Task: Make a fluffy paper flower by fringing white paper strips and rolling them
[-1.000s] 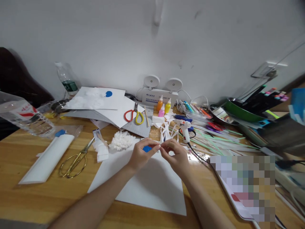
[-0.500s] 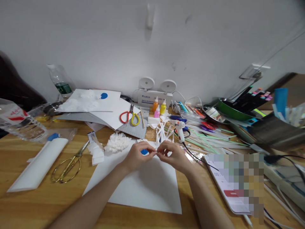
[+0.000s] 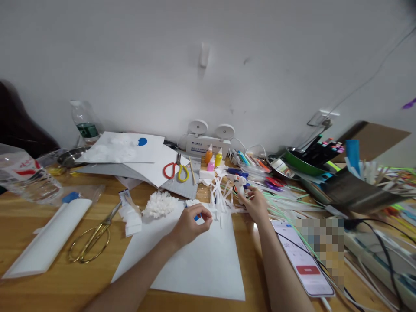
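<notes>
Hands apart: the left hand (image 3: 188, 223) nearly pinches above a white paper sheet (image 3: 198, 264), contents unclear; the right hand (image 3: 256, 206) touches a white plastic glue gun (image 3: 239, 184) beside loose narrow white strips (image 3: 218, 195), apparently unworked. One frilly white cluster (image 3: 160, 204) looks formed. A round green bowl (image 3: 296, 164) holds black-cased markers (image 3: 321, 149).

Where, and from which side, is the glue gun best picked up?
Probably by its slim handle, from the right and near side: the handle juts toward the person, the right hand is right at it, and white strips crowd its left.
</notes>
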### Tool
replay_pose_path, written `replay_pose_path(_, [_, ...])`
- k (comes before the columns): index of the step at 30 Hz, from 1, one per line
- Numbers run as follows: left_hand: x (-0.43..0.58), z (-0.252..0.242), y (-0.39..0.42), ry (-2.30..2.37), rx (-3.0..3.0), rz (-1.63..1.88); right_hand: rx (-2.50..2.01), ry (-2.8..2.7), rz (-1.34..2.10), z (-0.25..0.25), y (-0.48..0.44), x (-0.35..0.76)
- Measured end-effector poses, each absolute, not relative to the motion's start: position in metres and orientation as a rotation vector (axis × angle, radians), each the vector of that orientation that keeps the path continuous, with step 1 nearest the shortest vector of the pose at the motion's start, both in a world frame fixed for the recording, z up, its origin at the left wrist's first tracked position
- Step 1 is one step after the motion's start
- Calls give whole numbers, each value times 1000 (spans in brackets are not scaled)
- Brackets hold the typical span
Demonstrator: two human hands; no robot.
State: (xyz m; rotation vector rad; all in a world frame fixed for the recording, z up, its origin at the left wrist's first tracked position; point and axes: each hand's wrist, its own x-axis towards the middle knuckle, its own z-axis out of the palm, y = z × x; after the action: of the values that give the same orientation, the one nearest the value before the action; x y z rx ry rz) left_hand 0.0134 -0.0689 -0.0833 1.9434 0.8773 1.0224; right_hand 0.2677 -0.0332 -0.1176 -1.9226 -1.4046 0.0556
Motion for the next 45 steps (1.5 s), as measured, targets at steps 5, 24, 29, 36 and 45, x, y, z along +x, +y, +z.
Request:
replay_pose_path(5, [12, -78, -70, 920, 1915, 1053, -1906, -1444, 70, -120, -15, 262])
replay_pose_path(24, [10, -80, -59, 860, 1002, 1141, -1146, -967, 766, -77, -54, 243])
replay_pose_path(29, [11, -72, -58, 719, 771, 1176, -954, -1124, 1015, -68, -78, 224])
replay_pose_path(36, [12, -67, -60, 718, 691, 1177, -1209, -1385, 1063, -65, -98, 208])
replay_pose_path(45, [15, -68, -60, 810, 744, 1186, -1399, -1434, 1115, -81, -107, 207])
